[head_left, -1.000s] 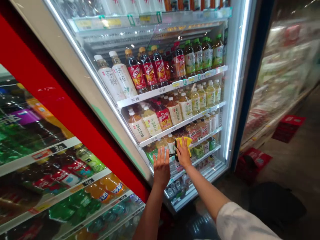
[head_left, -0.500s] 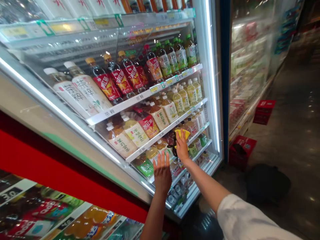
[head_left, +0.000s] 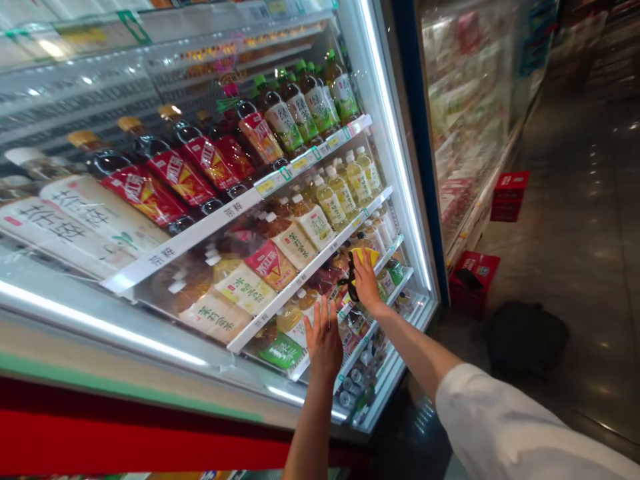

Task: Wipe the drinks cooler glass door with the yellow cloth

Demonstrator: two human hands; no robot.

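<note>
My right hand (head_left: 367, 283) lies over a yellow cloth (head_left: 369, 255), its fingers stretched up along it, in front of the lower shelves of a lit drinks cooler. Something black and looped (head_left: 352, 280) shows beside that hand; what it is cannot be made out. Lower and to the left, my left hand (head_left: 325, 340) is raised open with fingers apart and nothing in it. It is nearest a green-labelled bottle (head_left: 281, 351) and a shelf edge. Reflections suggest clear glass between my hands and the bottles, though whether either palm touches it is unclear.
Red-labelled bottles (head_left: 177, 170) and green-capped bottles (head_left: 305, 103) stand on the shelf above. A bright light strip (head_left: 390, 113) runs down the cooler's right side. Red boxes (head_left: 475, 283) and a dark round object (head_left: 525, 337) sit on the floor at right.
The view has shifted, so the cooler's upper shelves appear larger and further left. Both hands stay at about the same place in view, the right still on the yellow cloth.
</note>
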